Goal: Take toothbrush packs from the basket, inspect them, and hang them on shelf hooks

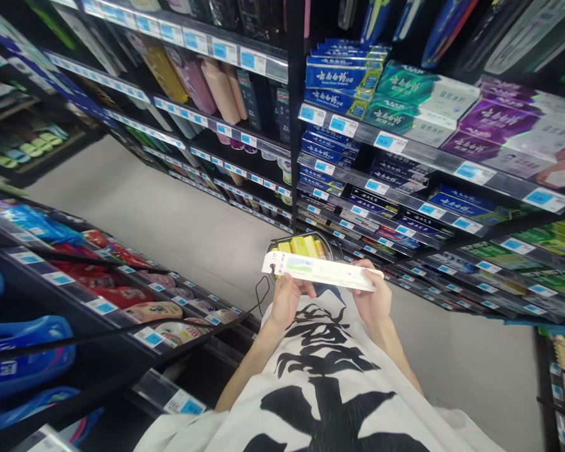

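Both hands hold a long, flat white package (327, 271) level in front of my chest. It has a hang hole at its left end and a small coloured picture, and looks like a toothbrush pack; its print is too small to read. My left hand (289, 298) grips the lower edge near the left end, fingers partly behind it. At the right end, my right hand (374, 292) is closed round the package with the thumb on its face. Just beyond the package is a dark basket (332, 242) with yellow packs (305, 245) in it, partly hidden.
Shelves of boxed toothpaste (405, 94) rise ahead and to the right, with hanging packs above. Bottles (219, 88) line the shelf further left. Detergent bottles (23, 351) and pouches fill the near left shelf (98, 301). Grey floor (145, 207) runs between the shelves.
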Motion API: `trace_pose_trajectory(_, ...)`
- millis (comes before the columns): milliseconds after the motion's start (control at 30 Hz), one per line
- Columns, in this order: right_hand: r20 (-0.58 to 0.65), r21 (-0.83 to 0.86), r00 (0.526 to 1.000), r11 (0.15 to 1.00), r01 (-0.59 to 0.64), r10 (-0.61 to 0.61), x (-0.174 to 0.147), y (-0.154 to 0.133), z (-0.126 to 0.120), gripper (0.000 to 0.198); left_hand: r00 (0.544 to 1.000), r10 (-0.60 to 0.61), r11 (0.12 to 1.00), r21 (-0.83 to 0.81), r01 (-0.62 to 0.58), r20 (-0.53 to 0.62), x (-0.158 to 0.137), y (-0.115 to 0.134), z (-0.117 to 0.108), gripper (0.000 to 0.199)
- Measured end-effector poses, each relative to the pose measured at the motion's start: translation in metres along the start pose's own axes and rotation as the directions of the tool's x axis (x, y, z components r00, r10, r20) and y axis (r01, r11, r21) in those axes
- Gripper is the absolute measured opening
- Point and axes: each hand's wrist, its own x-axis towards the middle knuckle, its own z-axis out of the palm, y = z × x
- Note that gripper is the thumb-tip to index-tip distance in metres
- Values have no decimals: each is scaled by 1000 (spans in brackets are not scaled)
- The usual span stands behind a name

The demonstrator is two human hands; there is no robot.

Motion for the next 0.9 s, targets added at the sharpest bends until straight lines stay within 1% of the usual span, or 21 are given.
trace_pose_trajectory(233, 14, 21, 1000, 1000, -13, 13, 1, 0, 2, 16, 1000, 2, 1000, -6, -2, -10, 0, 2, 0, 59)
trace_pose_trajectory(400, 19, 41, 999, 999, -29, 28, 1, 0, 2, 16, 998, -5, 1000, 18, 6, -56, 0, 1, 0, 48)
trace_pose_trajectory(567, 14, 61, 999, 998, -33, 33, 2, 0, 4, 16, 998, 3, 999, 38, -1, -69, 0, 2, 0, 40)
trace_pose_trajectory(700, 10, 60, 999, 997, -39, 38, 1, 0, 4, 16, 996, 9, 996, 85, -1, -94, 0, 0, 0, 41)
trace_pose_trajectory(900, 9, 61, 999, 997, -40, 40, 1, 3, 2, 17, 993, 36, 996, 89, -26, -114, 0, -3, 0, 35)
